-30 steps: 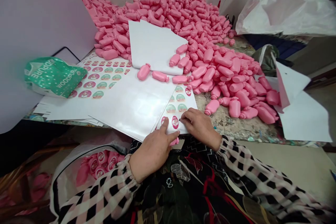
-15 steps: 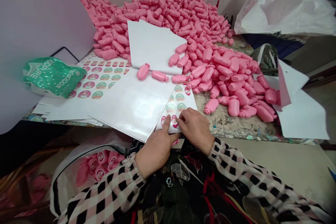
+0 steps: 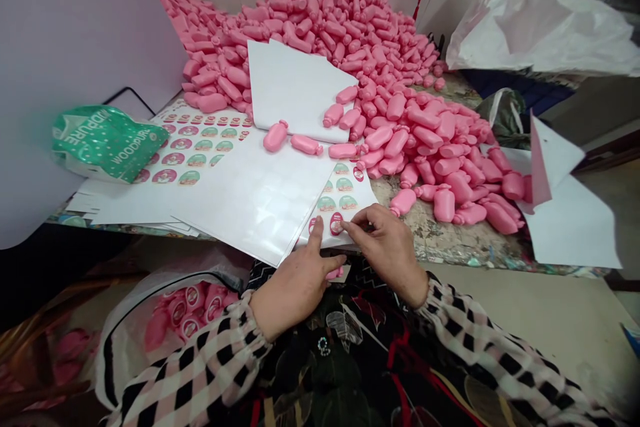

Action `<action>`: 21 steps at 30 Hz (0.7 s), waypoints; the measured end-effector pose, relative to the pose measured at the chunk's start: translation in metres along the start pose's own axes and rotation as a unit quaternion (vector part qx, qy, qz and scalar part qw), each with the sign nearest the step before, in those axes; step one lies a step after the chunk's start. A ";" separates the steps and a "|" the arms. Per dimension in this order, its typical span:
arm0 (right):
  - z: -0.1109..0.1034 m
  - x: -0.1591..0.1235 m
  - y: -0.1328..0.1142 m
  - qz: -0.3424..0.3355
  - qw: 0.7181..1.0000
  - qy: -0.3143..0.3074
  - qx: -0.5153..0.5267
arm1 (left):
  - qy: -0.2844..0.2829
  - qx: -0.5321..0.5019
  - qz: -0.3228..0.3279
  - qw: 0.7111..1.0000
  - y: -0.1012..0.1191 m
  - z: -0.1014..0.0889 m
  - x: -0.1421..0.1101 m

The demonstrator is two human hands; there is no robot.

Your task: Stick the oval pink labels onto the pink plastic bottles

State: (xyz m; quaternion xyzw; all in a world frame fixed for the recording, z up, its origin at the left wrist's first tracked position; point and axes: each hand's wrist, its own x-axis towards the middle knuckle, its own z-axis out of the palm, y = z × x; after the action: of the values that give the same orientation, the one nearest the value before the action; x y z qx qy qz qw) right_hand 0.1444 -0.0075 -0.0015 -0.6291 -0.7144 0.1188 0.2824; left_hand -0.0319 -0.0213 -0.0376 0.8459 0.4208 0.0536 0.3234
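My left hand (image 3: 295, 283) is curled around a small pink bottle (image 3: 334, 273) at the table's near edge, its forefinger pressing down on a sticker sheet (image 3: 345, 197). My right hand (image 3: 387, 243) pinches the edge of a pink oval sticker (image 3: 336, 223) on that sheet, thumb and forefinger together. The sheet carries green and pink oval stickers and lies partly under a blank glossy white sheet (image 3: 255, 197).
A huge heap of pink bottles (image 3: 360, 47) covers the table's back and right. Another sticker sheet (image 3: 200, 143) and a green packet (image 3: 107, 140) lie left. A bag of labelled pink bottles (image 3: 187, 310) sits by my left knee. White plastic bags (image 3: 540, 20) stand at the right.
My right hand's fingers have closed onto the pink sticker and shifted slightly up the sheet. My left hand stays in place with the bottle.
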 end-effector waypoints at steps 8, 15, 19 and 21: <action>0.008 0.000 0.004 -0.031 0.999 0.035 0.024 | -0.016 0.035 0.001 0.999 0.003 -0.002 0.001; 0.006 -0.006 0.014 -0.090 0.993 0.067 0.040 | 0.042 0.008 -0.022 0.999 0.015 -0.010 0.002; 0.002 -0.007 0.013 -0.083 0.990 0.077 0.088 | 0.052 -0.013 -0.025 0.998 0.019 -0.012 -0.004; -0.002 -0.004 0.011 -0.042 0.985 0.075 0.146 | 0.060 -0.056 -0.021 0.996 0.020 -0.015 -0.008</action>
State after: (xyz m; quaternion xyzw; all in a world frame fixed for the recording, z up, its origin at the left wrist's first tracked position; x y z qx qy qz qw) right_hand 0.1547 -0.0095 -0.0069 -0.5573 -0.6921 0.1624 0.4289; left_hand -0.0288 -0.0280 -0.0123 0.8128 0.4534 0.1212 0.3450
